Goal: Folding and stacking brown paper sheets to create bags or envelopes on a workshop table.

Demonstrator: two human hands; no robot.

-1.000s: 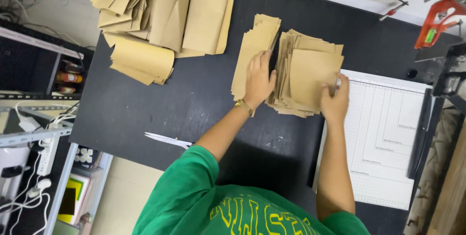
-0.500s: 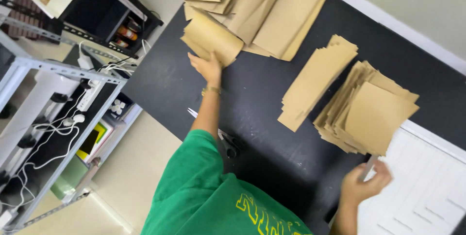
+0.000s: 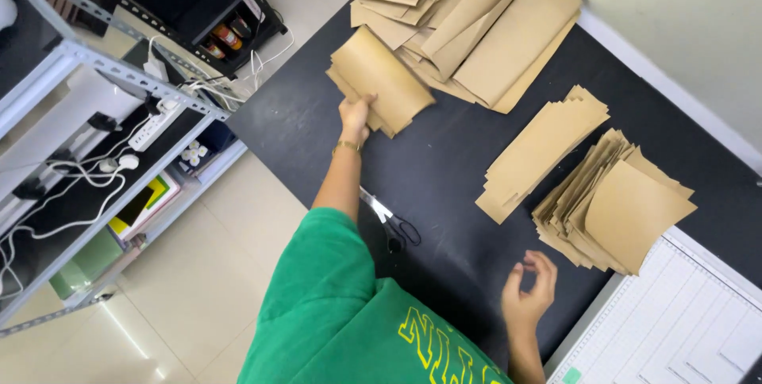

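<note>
Left hand (image 3: 355, 117) clamped on the near edge of a curled brown paper sheet (image 3: 379, 81) to lift it off the big heap (image 3: 468, 19) beyond, right hand (image 3: 530, 290) empty, fingers loosely apart, well away from that heap

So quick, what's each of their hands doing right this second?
Left hand: closed on the edge of a curled brown paper sheet beside the big pile.
Right hand: empty, fingers loosely curled, above the black table.
</note>
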